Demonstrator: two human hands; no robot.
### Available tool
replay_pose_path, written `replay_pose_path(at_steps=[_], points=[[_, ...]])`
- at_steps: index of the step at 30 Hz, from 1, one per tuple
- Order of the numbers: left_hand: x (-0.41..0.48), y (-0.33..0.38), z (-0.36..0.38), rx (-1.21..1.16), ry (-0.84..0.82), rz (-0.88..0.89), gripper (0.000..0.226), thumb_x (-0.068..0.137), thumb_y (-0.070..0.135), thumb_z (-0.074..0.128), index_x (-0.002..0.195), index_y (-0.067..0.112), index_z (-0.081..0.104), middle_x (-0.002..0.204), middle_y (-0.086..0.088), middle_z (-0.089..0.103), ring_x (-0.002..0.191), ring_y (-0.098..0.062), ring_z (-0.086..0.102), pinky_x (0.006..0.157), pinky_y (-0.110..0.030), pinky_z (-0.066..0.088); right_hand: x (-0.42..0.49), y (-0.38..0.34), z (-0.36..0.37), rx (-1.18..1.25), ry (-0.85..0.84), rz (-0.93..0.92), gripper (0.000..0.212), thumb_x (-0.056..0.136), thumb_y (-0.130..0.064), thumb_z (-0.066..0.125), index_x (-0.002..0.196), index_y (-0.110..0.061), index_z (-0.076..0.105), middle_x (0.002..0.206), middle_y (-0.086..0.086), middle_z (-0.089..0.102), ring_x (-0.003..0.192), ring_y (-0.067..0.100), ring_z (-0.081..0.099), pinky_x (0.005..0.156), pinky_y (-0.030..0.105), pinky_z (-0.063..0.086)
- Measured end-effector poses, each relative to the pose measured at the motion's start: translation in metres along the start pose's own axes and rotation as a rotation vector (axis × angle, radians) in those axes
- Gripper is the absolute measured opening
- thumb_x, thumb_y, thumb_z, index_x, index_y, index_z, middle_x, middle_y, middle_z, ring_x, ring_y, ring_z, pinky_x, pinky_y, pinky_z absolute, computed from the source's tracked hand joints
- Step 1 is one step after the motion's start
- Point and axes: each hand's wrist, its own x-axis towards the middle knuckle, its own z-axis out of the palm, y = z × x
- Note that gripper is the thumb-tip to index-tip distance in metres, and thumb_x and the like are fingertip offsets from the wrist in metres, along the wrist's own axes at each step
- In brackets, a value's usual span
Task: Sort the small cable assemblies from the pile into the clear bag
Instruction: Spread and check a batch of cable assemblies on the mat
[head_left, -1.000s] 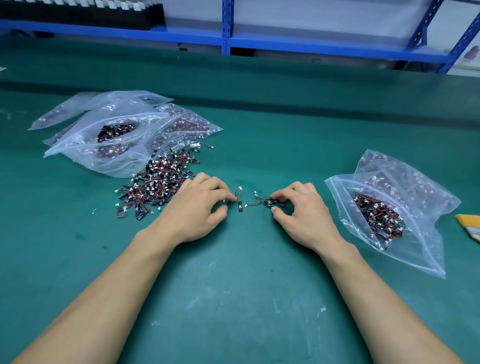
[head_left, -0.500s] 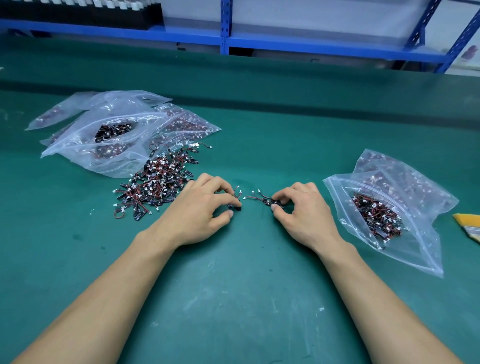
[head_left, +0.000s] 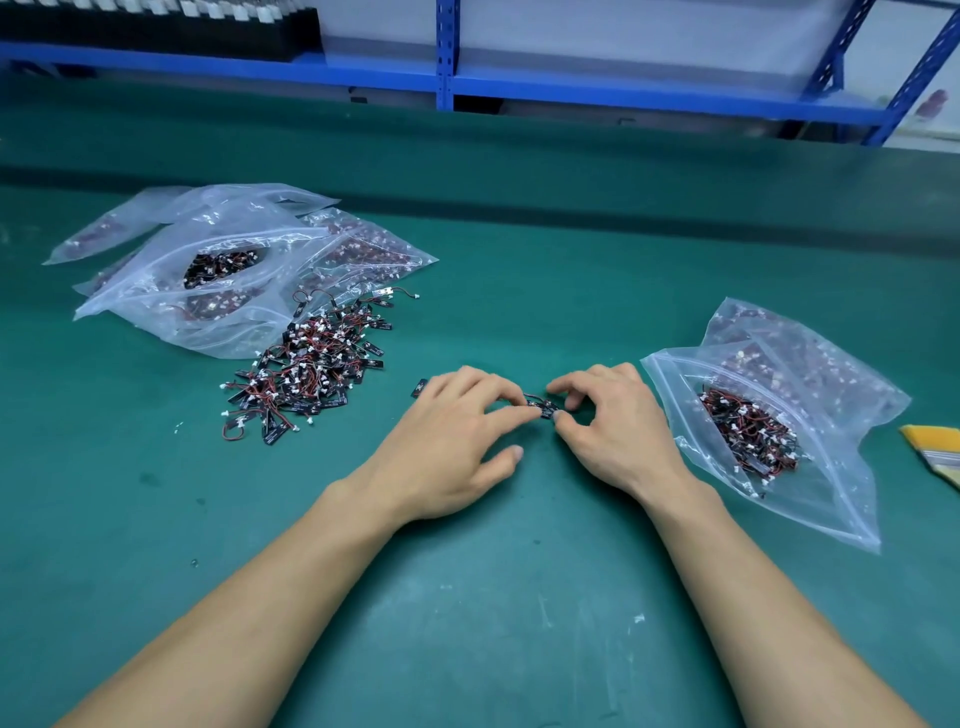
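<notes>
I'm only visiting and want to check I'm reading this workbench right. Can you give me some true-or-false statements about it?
1. The left hand and right hand both touch a few small black-and-red cable assemblies. True.
2. The loose pile of cable assemblies lies right of the right hand. False: it lies left of the left hand.
3. The clear plastic bag by the right hand is empty. False: it holds assemblies.
4. A green mat covers the table. True.

Pile (head_left: 306, 364) lay left on mat (head_left: 519, 260), other bags (head_left: 208, 260) behind; clear bag (head_left: 841, 499) right; left hand (head_left: 447, 441), right hand (head_left: 613, 436) between, on assemblies (head_left: 540, 408).
</notes>
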Motion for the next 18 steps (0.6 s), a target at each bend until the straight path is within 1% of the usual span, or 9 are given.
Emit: replay_pose_path(at_steps=[4, 8, 11, 13, 16, 18], points=[[0.0058, 0.0076, 0.0061, 0.058, -0.032, -0.006, 0.049, 0.097, 0.048, 0.04, 0.142, 0.031, 0.049, 0.133, 0.012, 0.048, 0.124, -0.016, 0.04, 0.112, -0.035, 0.021, 0.0005, 0.0021, -0.0007, -0.027, 0.003, 0.009, 0.017, 0.088, -0.026, 0.064, 0.101, -0.032, 0.074, 0.084, -0.014, 0.063, 0.094, 0.017, 0.046, 0.081, 0.031, 0.04], [0.0069, 0.0078, 0.0077, 0.088, -0.035, -0.017, 0.05, 0.097, 0.051, 0.036, 0.141, 0.033, 0.052, 0.129, 0.011, 0.05, 0.122, -0.018, 0.042, 0.113, -0.037, 0.022, 0.0013, 0.0048, -0.0025, -0.04, 0.016, 0.065, 0.01, 0.087, -0.026, 0.065, 0.091, -0.031, 0.072, 0.077, -0.015, 0.061, 0.088, 0.016, 0.048, 0.076, 0.029, 0.042], [0.0068, 0.0075, 0.0085, 0.099, -0.034, -0.018, 0.047, 0.096, 0.051, 0.04, 0.138, 0.034, 0.055, 0.129, 0.012, 0.051, 0.121, -0.017, 0.042, 0.112, -0.035, 0.021, 0.0008, 0.0045, -0.0031, -0.049, 0.025, 0.139, 0.005, 0.085, -0.029, 0.065, 0.082, -0.032, 0.068, 0.07, -0.015, 0.06, 0.084, 0.014, 0.047, 0.068, 0.03, 0.042], [0.0064, 0.0065, 0.0085, 0.1, -0.025, -0.016, 0.045, 0.096, 0.051, 0.042, 0.134, 0.034, 0.057, 0.127, 0.013, 0.052, 0.119, -0.016, 0.042, 0.111, -0.034, 0.022, 0.0006, 0.0035, -0.0031, -0.05, 0.031, 0.2, 0.01, 0.083, -0.03, 0.065, 0.073, -0.03, 0.063, 0.066, -0.015, 0.059, 0.083, 0.014, 0.049, 0.065, 0.032, 0.046], [0.0064, 0.0063, 0.0077, 0.091, 0.002, -0.016, 0.041, 0.095, 0.051, 0.042, 0.127, 0.032, 0.059, 0.123, 0.012, 0.054, 0.116, -0.016, 0.045, 0.108, -0.034, 0.025, 0.0011, 0.0028, -0.0036, -0.012, 0.025, 0.287, 0.013, 0.081, -0.028, 0.063, 0.068, -0.027, 0.061, 0.061, -0.013, 0.061, 0.078, 0.013, 0.057, 0.062, 0.033, 0.051], [0.0069, 0.008, 0.008, 0.099, 0.004, -0.022, 0.045, 0.095, 0.053, 0.041, 0.132, 0.031, 0.056, 0.123, 0.011, 0.054, 0.116, -0.017, 0.045, 0.108, -0.035, 0.027, 0.002, 0.0024, -0.004, 0.023, 0.02, 0.326, 0.014, 0.081, -0.027, 0.062, 0.067, -0.026, 0.061, 0.059, -0.012, 0.061, 0.072, 0.01, 0.059, 0.06, 0.033, 0.052]])
